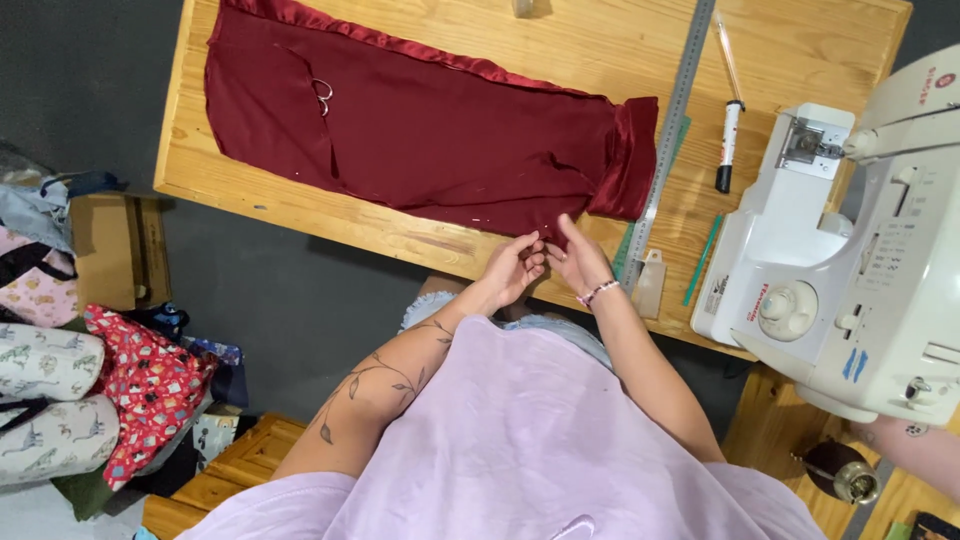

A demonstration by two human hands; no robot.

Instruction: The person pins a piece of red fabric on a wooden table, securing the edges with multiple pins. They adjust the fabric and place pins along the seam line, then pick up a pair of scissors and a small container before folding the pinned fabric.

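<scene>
Fingers of both the left hand (515, 266) and right hand (577, 262) pinch the dark red fabric's (420, 130) near edge on the wooden table (400, 240).

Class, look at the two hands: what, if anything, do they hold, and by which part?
Both the left hand and the right hand pinch the dark red fabric at its near edge, fingertips close together. Any pin there is too small to tell.

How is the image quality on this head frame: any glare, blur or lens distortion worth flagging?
Head view: even, soft light with faint shadows; mild sheen on the satin edge of the dark red fabric and the metal ruler; the wooden table edges bow slightly from the wide lens; both hands, left hand and right hand, are sharp; the white sewing machine looks bright, not blown out.
</scene>
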